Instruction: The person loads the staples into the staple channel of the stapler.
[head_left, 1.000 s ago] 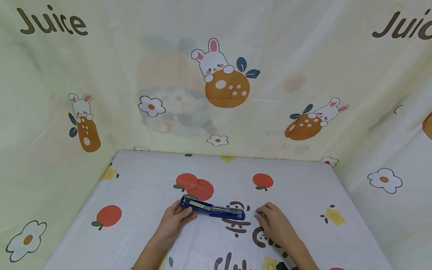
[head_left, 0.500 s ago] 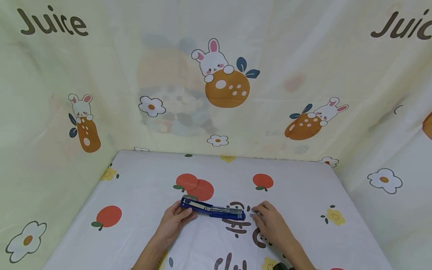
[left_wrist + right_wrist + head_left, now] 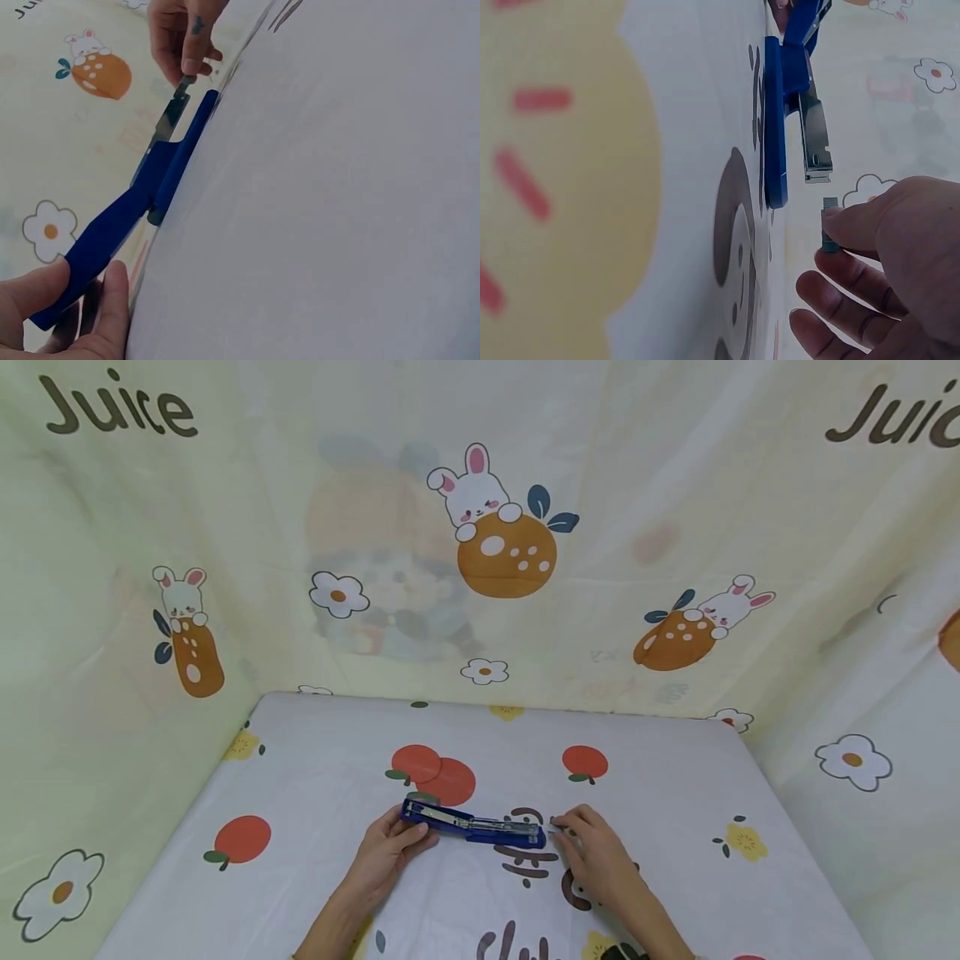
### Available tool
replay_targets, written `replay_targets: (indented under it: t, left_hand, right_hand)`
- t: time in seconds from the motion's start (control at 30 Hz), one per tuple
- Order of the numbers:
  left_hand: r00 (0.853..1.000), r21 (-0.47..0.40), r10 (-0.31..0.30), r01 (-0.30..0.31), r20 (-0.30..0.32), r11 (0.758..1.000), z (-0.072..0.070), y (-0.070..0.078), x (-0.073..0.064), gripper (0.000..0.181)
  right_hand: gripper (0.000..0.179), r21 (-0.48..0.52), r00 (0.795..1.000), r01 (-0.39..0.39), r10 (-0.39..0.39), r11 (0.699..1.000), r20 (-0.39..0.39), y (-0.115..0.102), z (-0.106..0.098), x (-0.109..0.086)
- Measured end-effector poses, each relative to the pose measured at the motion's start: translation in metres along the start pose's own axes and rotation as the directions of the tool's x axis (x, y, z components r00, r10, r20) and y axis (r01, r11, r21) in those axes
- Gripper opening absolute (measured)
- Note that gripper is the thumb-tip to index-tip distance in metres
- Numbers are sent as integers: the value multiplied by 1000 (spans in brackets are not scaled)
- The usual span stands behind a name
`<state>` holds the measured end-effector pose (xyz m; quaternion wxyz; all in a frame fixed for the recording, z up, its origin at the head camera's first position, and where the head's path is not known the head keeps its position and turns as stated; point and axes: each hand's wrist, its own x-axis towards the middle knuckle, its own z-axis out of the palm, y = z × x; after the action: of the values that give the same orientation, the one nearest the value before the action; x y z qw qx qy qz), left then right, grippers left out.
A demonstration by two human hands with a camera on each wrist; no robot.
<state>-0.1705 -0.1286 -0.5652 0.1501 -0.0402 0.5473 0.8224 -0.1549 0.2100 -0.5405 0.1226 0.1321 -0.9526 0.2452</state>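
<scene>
A blue stapler (image 3: 480,828), swung wide apart with its metal magazine (image 3: 817,139) bared, lies slantwise across the middle of the table in the head view. My left hand (image 3: 386,852) grips its left end between thumb and fingers. Just off the stapler's right end is my right hand (image 3: 600,856), thumb and index finger pinching a short strip of staples (image 3: 829,225). In the right wrist view a small gap separates the strip from the magazine's end, and the other fingers are loosely bent. The left wrist view has the stapler's blue side (image 3: 112,225) in front.
A white cloth printed with fruit and lettering covers the table (image 3: 315,760). Patterned curtains (image 3: 600,635) rise behind it and at both sides. Part of a dark object (image 3: 618,952) shows at the bottom edge near the right forearm.
My right hand has moved left with the staple strip, closer to the stapler's right end. The left hand and the stapler have stayed in place.
</scene>
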Motion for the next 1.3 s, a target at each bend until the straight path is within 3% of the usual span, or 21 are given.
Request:
replay_targets:
  t: [0.93, 1.3]
  left_hand:
    - [1000, 16, -1, 1, -15, 1000, 4, 0, 0, 59]
    - [1000, 11, -14, 14, -23, 1000, 6, 2, -1, 58]
  right_hand:
    - [16, 52, 994, 100, -97, 994, -59, -5, 7, 4]
    - [18, 74, 997, 74, -72, 994, -30, -11, 6, 5]
